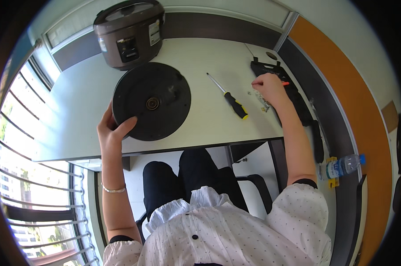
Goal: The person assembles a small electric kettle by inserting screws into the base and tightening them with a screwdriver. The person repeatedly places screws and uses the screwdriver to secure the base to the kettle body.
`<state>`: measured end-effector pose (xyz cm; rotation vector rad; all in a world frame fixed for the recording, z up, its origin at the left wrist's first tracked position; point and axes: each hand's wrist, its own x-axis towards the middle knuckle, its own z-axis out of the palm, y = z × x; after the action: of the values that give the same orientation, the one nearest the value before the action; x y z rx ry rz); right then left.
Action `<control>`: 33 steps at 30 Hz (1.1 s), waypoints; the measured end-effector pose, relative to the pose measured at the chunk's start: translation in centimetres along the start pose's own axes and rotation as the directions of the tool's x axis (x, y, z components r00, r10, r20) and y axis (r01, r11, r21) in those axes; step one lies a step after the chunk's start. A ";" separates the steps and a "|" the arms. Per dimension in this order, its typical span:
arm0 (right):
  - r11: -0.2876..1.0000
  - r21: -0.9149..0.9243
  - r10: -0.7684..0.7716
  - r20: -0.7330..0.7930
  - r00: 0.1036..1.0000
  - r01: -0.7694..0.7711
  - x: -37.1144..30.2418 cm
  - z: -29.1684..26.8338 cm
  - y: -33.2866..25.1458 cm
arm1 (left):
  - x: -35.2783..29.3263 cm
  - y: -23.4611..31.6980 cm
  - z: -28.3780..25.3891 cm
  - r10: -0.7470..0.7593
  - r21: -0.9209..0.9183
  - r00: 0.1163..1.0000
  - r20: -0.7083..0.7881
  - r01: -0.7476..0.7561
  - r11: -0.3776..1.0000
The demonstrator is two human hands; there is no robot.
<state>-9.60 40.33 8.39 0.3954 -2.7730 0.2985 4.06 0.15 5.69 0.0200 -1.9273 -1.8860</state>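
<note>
Slatted blinds (41, 190) cover the window far left of the screwdriver (229, 99), which rests on the pale table (200, 57) with its black-and-yellow handle toward the person and its tip pointing away and leftward. Left of the screwdriver, the left hand (114, 126) grips a black disc (151, 95) by its edge, thumb over the face and fingers behind; concentric rings mark the disc's middle. Back and left of the screwdriver, beyond the disc, stands a brownish rice cooker (131, 33). Just right of the screwdriver are small loose metal parts (264, 104), with the right hand (270, 88) near them, its fingertips drawn together; I cannot tell whether they pinch anything. Further right of the screwdriver lies a black tool case (295, 99). A clear bottle (344, 166) with a blue cap is to the screwdriver's far right, nearer the person.
</note>
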 end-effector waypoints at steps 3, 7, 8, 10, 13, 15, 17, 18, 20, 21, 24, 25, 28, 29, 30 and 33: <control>0.995 -0.094 -0.014 0.074 0.997 0.021 0.1 1.9 2.2 | -0.2 -0.2 -0.2 -0.011 0.032 1.000 -0.006 0.011 0.999; 0.963 -0.220 -0.148 0.034 0.988 0.152 0.6 4.7 4.1 | -0.2 -0.4 -0.3 -0.012 0.071 1.000 -0.015 0.013 0.997; 0.960 -0.234 -0.149 0.038 0.988 0.153 0.9 5.2 4.3 | -0.1 -0.4 -0.3 -0.009 0.072 1.000 -0.020 0.010 0.997; 0.952 -0.262 -0.149 0.045 0.988 0.156 1.5 6.1 4.6 | -0.2 -0.2 -0.3 -0.007 0.078 1.000 -0.024 0.009 0.997; 0.954 -0.278 -0.085 0.090 0.992 0.107 1.7 7.0 4.8 | -0.3 -0.1 -0.3 -0.001 0.093 1.000 -0.027 0.004 0.996; 0.964 -0.258 -0.035 0.111 0.993 0.063 1.7 7.0 4.9 | -0.3 -0.1 -0.2 -0.002 0.099 1.000 -0.028 0.005 0.995; 0.973 -0.228 0.002 0.129 0.992 0.028 1.7 7.3 5.0 | -0.3 -0.1 -0.2 -0.010 0.107 0.999 -0.037 0.013 0.994; 0.978 -0.210 0.016 0.135 0.991 0.013 1.6 7.6 5.1 | -0.3 -0.2 -0.2 -0.008 0.101 0.999 -0.034 0.012 0.995; 0.983 -0.182 0.026 0.121 0.992 -0.004 1.5 7.7 5.2 | -0.3 -0.2 -0.3 -0.008 0.085 0.999 -0.034 0.011 0.996; 0.985 -0.171 0.025 0.101 0.995 -0.008 1.4 7.7 5.2 | -0.3 -0.3 -0.3 -0.005 0.080 0.999 -0.033 0.007 0.997; 0.993 -0.086 0.085 0.064 0.994 -0.079 1.2 7.2 4.9 | -0.3 -0.4 -0.3 -0.001 0.074 0.999 -0.034 0.003 0.997; 0.992 -0.047 0.121 0.054 0.991 -0.118 1.0 7.1 5.0 | -0.2 -0.4 -0.2 -0.002 0.075 0.999 -0.032 0.005 0.997; 0.992 0.073 0.104 -0.061 0.993 -0.099 0.8 7.3 5.2 | -0.2 -0.5 0.0 -0.010 0.111 0.997 -0.074 0.018 0.994; 0.986 0.130 0.117 -0.082 0.990 -0.106 0.6 6.9 5.0 | -0.4 -0.5 -0.1 -0.008 0.125 0.996 -0.092 0.019 0.992; 0.976 0.186 0.131 -0.103 0.986 -0.110 0.7 6.7 4.4 | -0.3 -0.8 -0.4 -0.007 0.134 0.995 -0.101 0.020 0.991; 0.947 0.301 0.166 -0.161 0.973 -0.112 0.4 5.8 2.3 | -0.3 -0.5 -0.1 -0.018 0.129 0.994 -0.105 0.032 0.991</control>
<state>-12.36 40.94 2.78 0.2249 -2.5813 0.7453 4.20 0.13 5.08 0.1797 -1.9843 -1.7351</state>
